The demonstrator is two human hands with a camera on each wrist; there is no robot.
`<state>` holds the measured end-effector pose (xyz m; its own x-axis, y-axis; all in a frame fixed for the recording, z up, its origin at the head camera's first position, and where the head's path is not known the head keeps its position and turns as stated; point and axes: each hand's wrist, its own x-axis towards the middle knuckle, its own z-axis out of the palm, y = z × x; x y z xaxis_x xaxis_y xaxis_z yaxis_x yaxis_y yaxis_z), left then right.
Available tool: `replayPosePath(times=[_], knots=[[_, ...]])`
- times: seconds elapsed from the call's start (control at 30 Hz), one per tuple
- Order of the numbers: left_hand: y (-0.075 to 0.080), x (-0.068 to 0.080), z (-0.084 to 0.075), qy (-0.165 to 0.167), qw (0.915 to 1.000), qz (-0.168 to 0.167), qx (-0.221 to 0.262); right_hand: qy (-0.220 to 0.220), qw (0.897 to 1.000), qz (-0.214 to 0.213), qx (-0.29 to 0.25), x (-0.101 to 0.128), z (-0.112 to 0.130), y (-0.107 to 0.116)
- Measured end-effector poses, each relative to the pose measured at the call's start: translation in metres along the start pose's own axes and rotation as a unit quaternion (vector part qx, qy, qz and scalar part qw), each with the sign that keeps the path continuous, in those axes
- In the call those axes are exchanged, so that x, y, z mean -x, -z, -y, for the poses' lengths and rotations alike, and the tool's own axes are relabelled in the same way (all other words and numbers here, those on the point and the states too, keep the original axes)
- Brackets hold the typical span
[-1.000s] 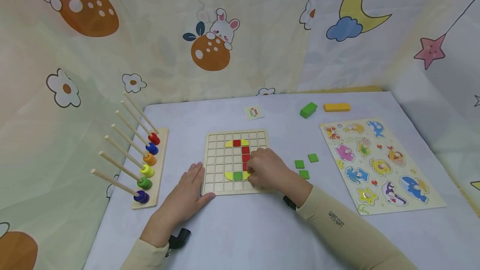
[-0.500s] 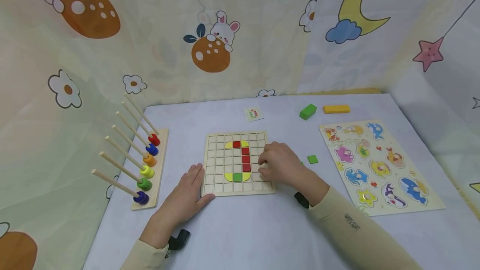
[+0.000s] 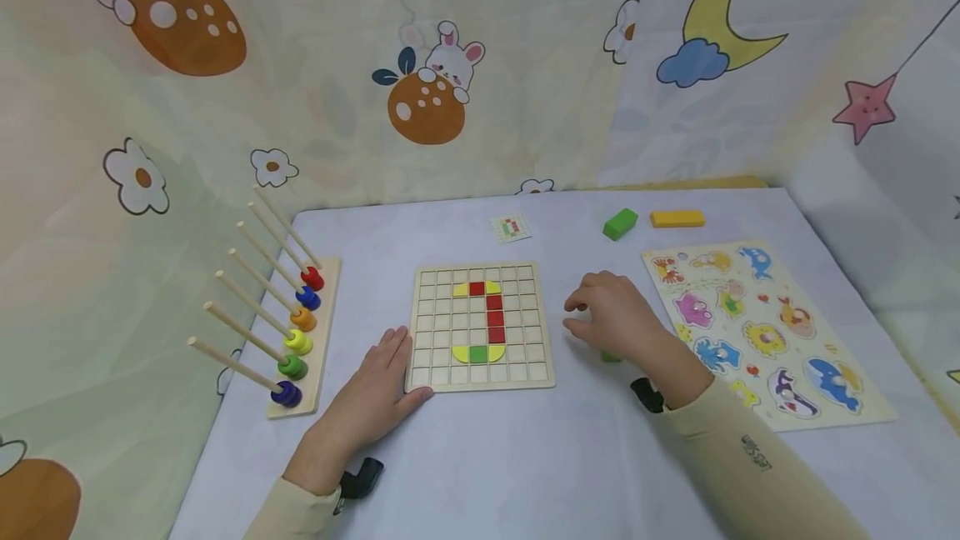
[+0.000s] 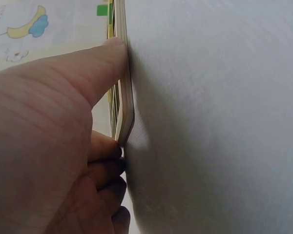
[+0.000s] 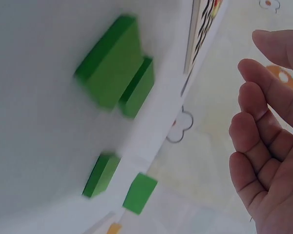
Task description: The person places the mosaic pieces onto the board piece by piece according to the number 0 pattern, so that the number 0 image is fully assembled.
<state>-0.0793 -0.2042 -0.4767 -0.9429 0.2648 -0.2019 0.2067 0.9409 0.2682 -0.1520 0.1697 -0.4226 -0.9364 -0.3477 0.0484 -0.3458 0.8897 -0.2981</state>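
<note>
A wooden grid board (image 3: 435, 332) lies in the middle of the table, bearing red tiles (image 3: 495, 315) and a yellow and green row (image 3: 477, 353). My left hand (image 3: 397, 357) lies flat at its near left corner, thumb (image 4: 102, 63) pressed against the board's edge (image 4: 126, 97). My right hand (image 3: 592, 315) hovers to the right of the board, fingers (image 5: 263, 146) relaxed and holding nothing. Under it lie loose green tiles (image 5: 112, 68); one green tile (image 3: 611, 356) peeks out beside the wrist in the head view.
A peg rack with coloured rings (image 3: 300, 332) stands at the left. An animal puzzle board (image 3: 765, 332) lies at the right. A green block (image 3: 619, 223), a yellow block (image 3: 677, 218) and a small pattern card (image 3: 511, 227) sit near the far edge. Printed cloth walls surround the table.
My right hand has left the board and moved right, over the green tiles. The left hand has stayed at the board's corner.
</note>
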Motion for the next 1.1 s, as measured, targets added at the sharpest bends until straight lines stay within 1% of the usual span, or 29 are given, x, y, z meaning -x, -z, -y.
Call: replayPosePath(times=[0.17,0.4,0.47,0.6,0.7,0.93,1.1], knots=[[0.001,0.0,0.0,0.001,1.0,-0.005,-0.001,-0.02,1.0,0.0,0.0,0.006,-0.019,0.008],[0.0,0.001,0.0,0.001,1.0,-0.008,0.0,-0.003,1.0,-0.003,0.009,0.012,-0.043,0.016],[0.0,0.001,0.0,0.001,1.0,-0.007,-0.002,-0.01,1.0,0.001,0.01,0.015,-0.05,0.016],[0.0,0.001,-0.001,0.0,1.0,-0.006,-0.002,-0.039,0.999,0.021,0.007,0.021,-0.06,0.016],[0.0,0.001,-0.001,0.002,1.0,-0.004,-0.001,-0.049,0.998,0.029,0.009,0.023,-0.066,0.015],[0.0,0.001,-0.002,0.001,1.0,-0.003,-0.001,-0.054,0.997,0.048,0.019,0.026,-0.076,0.011],[0.0,0.0,-0.001,0.0,1.0,-0.004,-0.001,-0.064,0.996,0.06,0.01,0.024,-0.083,0.007]])
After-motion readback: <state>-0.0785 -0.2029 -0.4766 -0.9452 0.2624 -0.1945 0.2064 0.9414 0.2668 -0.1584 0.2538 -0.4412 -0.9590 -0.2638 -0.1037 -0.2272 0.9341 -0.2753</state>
